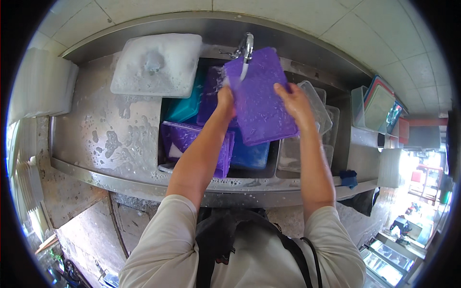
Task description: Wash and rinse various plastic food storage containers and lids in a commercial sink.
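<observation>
A flat rectangular purple plastic piece, perhaps a tray or lid (264, 104), is held tilted over the double sink. My left hand (227, 99) grips its left edge, and my right hand (294, 102) holds its right edge with the thumb on the face. Water runs from a chrome faucet (248, 46) onto its upper left part and splashes. Beneath, the left basin holds more purple pieces (194, 138), a teal container (183, 106) and a blue one (250, 154). The fingers of my left hand are partly hidden.
A container full of suds (156, 64) stands at the basin's left rim. Clear containers (313, 104) fill the right basin. A dark blue cloth (348, 179) lies on the front edge. Stacked white pieces (43, 84) stand far left; a bin with colored lids (376, 106) is at right.
</observation>
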Available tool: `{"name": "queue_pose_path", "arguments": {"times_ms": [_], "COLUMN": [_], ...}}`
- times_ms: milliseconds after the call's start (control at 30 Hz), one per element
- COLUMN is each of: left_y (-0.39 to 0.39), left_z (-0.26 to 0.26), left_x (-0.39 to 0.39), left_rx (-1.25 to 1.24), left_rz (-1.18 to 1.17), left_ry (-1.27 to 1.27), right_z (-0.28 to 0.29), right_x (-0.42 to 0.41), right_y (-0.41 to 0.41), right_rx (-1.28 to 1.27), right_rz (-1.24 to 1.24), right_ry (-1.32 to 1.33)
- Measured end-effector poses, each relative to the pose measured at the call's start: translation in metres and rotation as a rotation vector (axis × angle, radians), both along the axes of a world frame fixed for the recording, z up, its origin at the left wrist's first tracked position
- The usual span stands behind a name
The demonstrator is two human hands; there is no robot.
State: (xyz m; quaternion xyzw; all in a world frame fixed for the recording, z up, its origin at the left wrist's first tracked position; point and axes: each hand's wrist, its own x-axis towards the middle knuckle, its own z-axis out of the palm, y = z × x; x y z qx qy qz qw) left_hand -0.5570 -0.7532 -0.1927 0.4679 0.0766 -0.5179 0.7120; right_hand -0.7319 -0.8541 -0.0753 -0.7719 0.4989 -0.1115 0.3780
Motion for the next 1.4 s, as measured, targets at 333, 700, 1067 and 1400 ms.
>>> {"name": "queue_pose_path", "arguments": {"times_ms": [333,700,1067,1400], "left_y": [0.022,0.122,0.045,-0.069], "left_z": [0.011,0.058,-0.007,-0.029], "left_x": [0.037,0.018,0.044,0.077], "left_rx": [-0.013,-0.062,-0.362,-0.337], "left_rz": [-0.381,0.17,-0.171,-0.51], "left_ry": [0.042,-0.41,0.181,0.067], "right_z": [-0.033,-0.082,0.019,0.01], "right_x": [-0.03,0.154,-0.035,-0.081], "right_y": [0.018,0.016,-0.055,0.03], "right_rx": [-0.373,0.737,-0.135,-0.812], "right_rz": [0.838,0.081,0.136,0.502], "right_ry": [0.114,-0.653,0.038,-0.228]}}
